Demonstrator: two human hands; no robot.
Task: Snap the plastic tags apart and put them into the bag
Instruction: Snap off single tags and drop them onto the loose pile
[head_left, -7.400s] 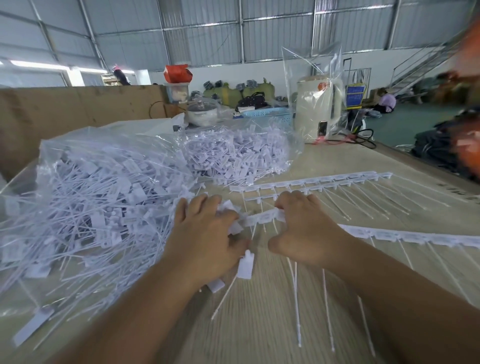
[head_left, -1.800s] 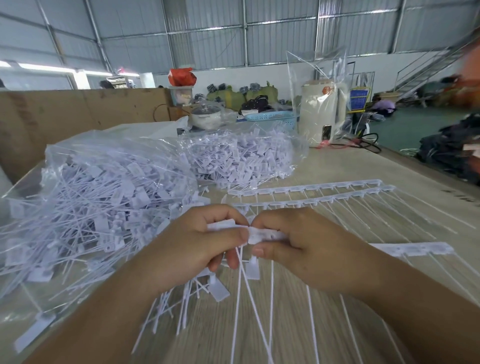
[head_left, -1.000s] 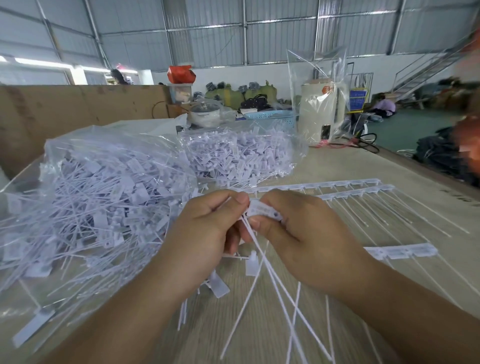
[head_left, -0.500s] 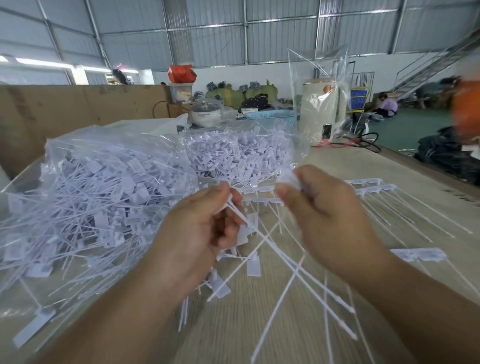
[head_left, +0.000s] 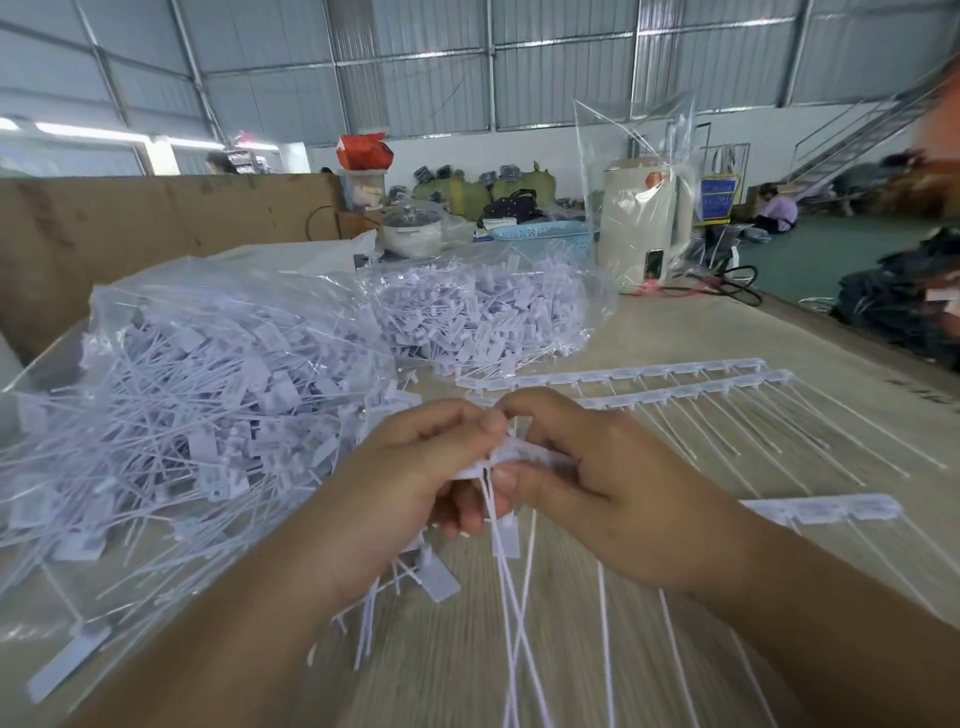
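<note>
At the centre of the frame the left hand (head_left: 415, 483) and right hand (head_left: 602, 483) meet, thumbs and fingers pressed together on a short strip (head_left: 519, 453) of white tags; both pinch its head pieces, and its thin tails hang down between the wrists toward the bottom edge. Just below the left hand a few loose tags (head_left: 436, 577) lie on the table (head_left: 675, 332). To the right, two long uncut strips (head_left: 675, 379) lie side by side with their tails fanned toward lower right, and a shorter piece (head_left: 826, 508) lies just beside the right forearm. At the left a clear bag (head_left: 197, 395) spreads open on the table, heaped with separated tags, its mouth touching the left hand's side. A second full bag (head_left: 483, 312) sits behind it at upper centre, with a cream kettle (head_left: 644, 228) in plastic wrap further back
</note>
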